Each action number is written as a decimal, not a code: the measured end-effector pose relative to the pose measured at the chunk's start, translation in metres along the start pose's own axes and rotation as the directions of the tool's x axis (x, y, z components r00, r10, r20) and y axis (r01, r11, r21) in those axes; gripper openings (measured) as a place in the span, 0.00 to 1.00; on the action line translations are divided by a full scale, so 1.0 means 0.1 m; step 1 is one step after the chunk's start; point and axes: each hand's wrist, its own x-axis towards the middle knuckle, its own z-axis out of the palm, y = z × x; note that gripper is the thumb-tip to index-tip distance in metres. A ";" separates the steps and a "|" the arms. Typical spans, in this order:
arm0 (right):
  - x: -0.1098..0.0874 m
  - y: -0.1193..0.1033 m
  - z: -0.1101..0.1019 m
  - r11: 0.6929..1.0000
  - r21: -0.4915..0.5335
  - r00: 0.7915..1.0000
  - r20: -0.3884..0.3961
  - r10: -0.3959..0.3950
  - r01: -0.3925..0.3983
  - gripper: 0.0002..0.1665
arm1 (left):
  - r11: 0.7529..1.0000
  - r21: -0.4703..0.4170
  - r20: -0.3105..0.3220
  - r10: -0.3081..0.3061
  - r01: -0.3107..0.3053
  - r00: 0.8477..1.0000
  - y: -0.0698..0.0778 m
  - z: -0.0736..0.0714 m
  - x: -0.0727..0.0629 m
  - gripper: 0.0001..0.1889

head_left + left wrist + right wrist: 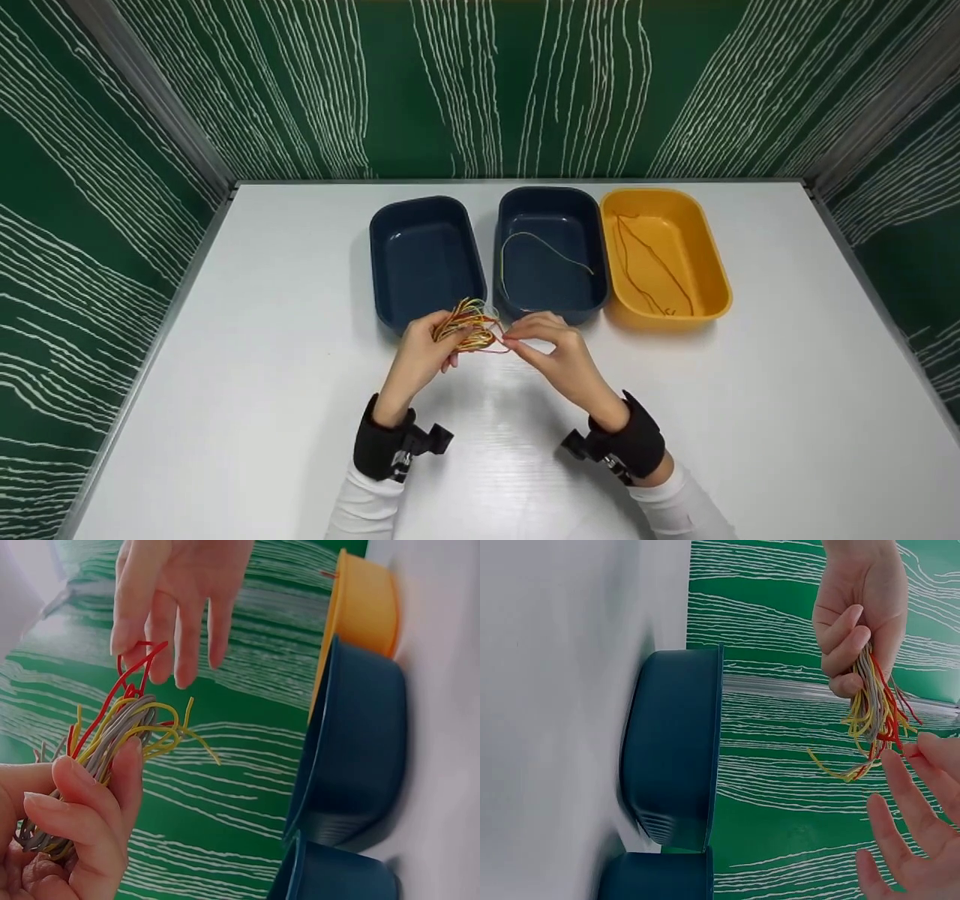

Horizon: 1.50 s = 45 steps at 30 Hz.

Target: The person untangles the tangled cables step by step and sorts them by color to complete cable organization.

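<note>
My left hand (421, 355) grips a bundle of thin cords (466, 328) in red, yellow and grey, its fingers wrapped round the middle in the left wrist view. Loose ends and loops stick out past the fingers. With thumb and forefinger, my right hand (553, 352) pinches a red cord (112, 699) that still runs into the bundle. The other right fingers are spread out in the right wrist view. Both hands are above the table, just in front of the blue bins.
A left blue bin (382, 262) stands beside a middle blue bin (604, 259) with one yellowish cord (551, 247) in it. The yellow bin (716, 262) on the right contains reddish-brown cords (660, 262). Green panels with white lines border the white table (285, 315).
</note>
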 end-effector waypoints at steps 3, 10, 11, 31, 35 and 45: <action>-0.01 0.04 -0.02 1.000 0.019 0.999 -0.035 0.019 -0.018 0.06 | 1.000 0.004 0.004 0.005 -0.005 1.000 0.00 0.00 0.00 0.08; -0.01 0.03 -0.08 0.998 0.039 0.997 -0.057 0.055 -0.053 0.05 | 1.000 0.000 0.012 0.007 -0.007 1.000 -0.01 0.00 0.01 0.08; -0.02 0.03 -0.09 0.998 0.040 0.997 -0.058 0.060 -0.058 0.05 | 1.000 0.000 0.012 0.008 -0.008 1.000 -0.01 0.00 0.01 0.08; -0.02 0.22 -0.35 0.982 0.055 0.968 -0.165 0.186 -0.179 0.04 | 0.999 -0.052 -0.037 0.015 -0.017 0.999 -0.04 -0.07 0.02 0.06; -0.01 0.26 -0.39 0.975 0.090 0.961 -0.168 0.218 -0.206 0.05 | 0.998 -0.062 -0.036 0.021 -0.023 0.999 -0.03 -0.07 0.02 0.07; -0.03 0.49 -0.47 0.955 0.195 0.941 -0.210 0.265 -0.225 0.05 | 0.997 -0.082 -0.062 -0.001 -0.004 0.998 -0.02 -0.07 0.02 0.07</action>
